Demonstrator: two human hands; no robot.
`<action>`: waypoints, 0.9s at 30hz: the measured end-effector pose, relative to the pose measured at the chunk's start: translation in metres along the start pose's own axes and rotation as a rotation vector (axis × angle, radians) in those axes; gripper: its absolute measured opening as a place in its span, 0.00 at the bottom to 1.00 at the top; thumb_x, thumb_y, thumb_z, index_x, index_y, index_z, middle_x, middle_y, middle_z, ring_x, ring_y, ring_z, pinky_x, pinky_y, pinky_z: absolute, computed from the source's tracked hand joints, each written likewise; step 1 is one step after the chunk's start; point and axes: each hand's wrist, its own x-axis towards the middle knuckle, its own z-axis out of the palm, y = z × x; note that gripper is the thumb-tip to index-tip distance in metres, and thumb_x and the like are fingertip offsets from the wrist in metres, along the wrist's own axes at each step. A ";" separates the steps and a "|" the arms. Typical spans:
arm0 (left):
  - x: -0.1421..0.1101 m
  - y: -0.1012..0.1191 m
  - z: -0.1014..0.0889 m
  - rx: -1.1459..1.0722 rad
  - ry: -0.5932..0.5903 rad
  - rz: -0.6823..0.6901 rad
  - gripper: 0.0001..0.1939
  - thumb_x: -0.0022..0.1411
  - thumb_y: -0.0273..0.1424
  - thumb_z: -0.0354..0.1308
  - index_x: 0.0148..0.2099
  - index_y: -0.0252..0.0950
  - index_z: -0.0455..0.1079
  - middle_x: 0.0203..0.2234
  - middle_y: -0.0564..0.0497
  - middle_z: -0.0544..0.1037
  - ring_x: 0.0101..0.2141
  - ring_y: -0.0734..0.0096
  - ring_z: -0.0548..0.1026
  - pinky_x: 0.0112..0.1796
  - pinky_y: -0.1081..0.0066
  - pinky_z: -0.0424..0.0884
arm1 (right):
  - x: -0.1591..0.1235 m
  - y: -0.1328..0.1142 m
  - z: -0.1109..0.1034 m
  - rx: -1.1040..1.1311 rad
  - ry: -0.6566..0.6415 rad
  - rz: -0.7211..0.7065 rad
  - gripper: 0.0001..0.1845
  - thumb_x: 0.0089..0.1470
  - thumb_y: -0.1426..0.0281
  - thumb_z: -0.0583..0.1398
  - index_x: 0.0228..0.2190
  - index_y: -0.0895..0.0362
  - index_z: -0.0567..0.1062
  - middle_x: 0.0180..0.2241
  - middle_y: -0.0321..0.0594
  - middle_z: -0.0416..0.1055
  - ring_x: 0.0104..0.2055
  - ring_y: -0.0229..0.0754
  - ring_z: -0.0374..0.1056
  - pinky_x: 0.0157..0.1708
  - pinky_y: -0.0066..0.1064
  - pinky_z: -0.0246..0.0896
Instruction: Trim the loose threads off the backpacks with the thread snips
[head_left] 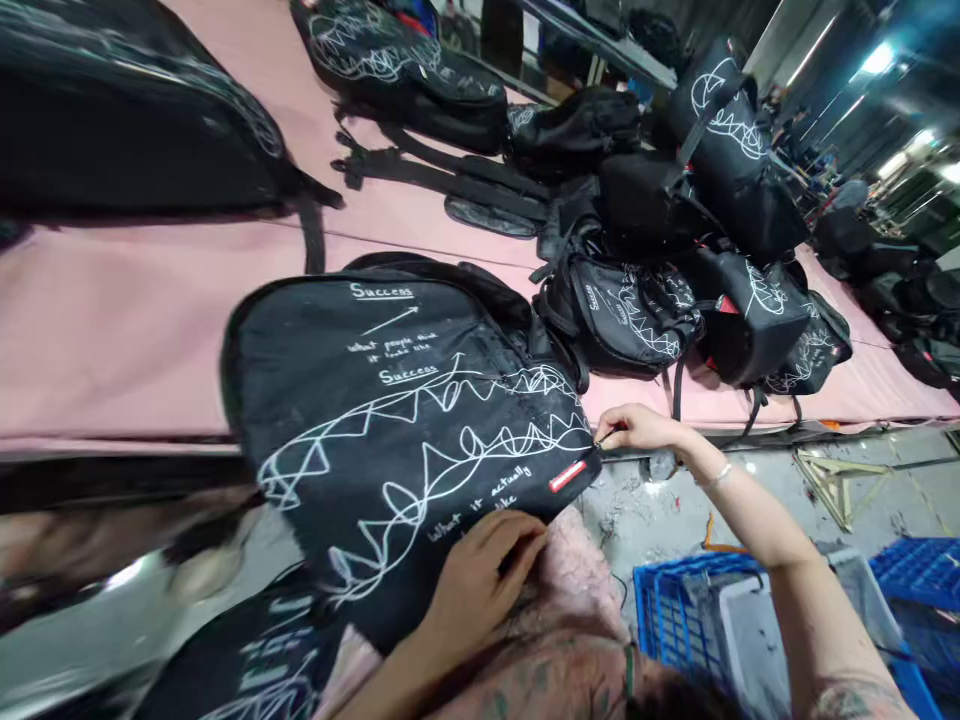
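A black backpack [360, 380] with white "Success" lettering and scribbled white lines lies in front of me, partly over the table's near edge. A small red label [568, 476] sits near its right end. My right hand [637, 427] is closed in a pinch on a small dark zipper pull at the backpack's right edge. Close to my body, my left hand [487, 565] is closed, with fingers curled against the backpack's near edge below the label. What lies under those left fingers is partly hidden.
More black backpacks [630, 310] crowd the pink table [135, 340] at the right and back. Another backpack [135, 130] lies at the far left. Below the table on the right stand blue crates [667, 610] and a cream metal frame [836, 485]. Another printed black piece [247, 640] hangs at lower left.
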 end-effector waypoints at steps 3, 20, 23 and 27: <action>0.000 0.005 -0.004 0.014 0.003 -0.010 0.05 0.61 0.26 0.51 0.37 0.36 0.68 0.30 0.51 0.75 0.34 0.73 0.73 0.36 0.73 0.70 | 0.002 -0.004 0.002 -0.012 -0.011 0.000 0.06 0.46 0.71 0.62 0.29 0.61 0.75 0.29 0.38 0.73 0.33 0.37 0.67 0.35 0.27 0.61; -0.001 0.008 -0.007 0.015 -0.001 -0.029 0.05 0.61 0.27 0.51 0.36 0.36 0.68 0.29 0.52 0.74 0.32 0.75 0.72 0.35 0.74 0.69 | 0.010 -0.034 0.019 -0.136 -0.021 0.008 0.03 0.45 0.75 0.63 0.28 0.60 0.75 0.27 0.35 0.74 0.31 0.36 0.68 0.32 0.24 0.58; 0.001 0.009 -0.007 0.016 0.015 -0.017 0.06 0.61 0.28 0.51 0.35 0.36 0.68 0.29 0.52 0.74 0.32 0.75 0.72 0.35 0.75 0.70 | 0.008 -0.035 0.023 -0.147 0.007 0.011 0.03 0.45 0.76 0.63 0.28 0.59 0.75 0.28 0.35 0.74 0.31 0.36 0.68 0.32 0.23 0.59; 0.002 0.009 -0.006 0.016 0.020 -0.008 0.06 0.61 0.28 0.50 0.34 0.36 0.68 0.28 0.52 0.74 0.31 0.75 0.72 0.34 0.75 0.69 | 0.005 -0.033 0.025 -0.153 0.042 0.015 0.03 0.46 0.75 0.63 0.28 0.59 0.75 0.29 0.36 0.74 0.33 0.37 0.69 0.33 0.24 0.59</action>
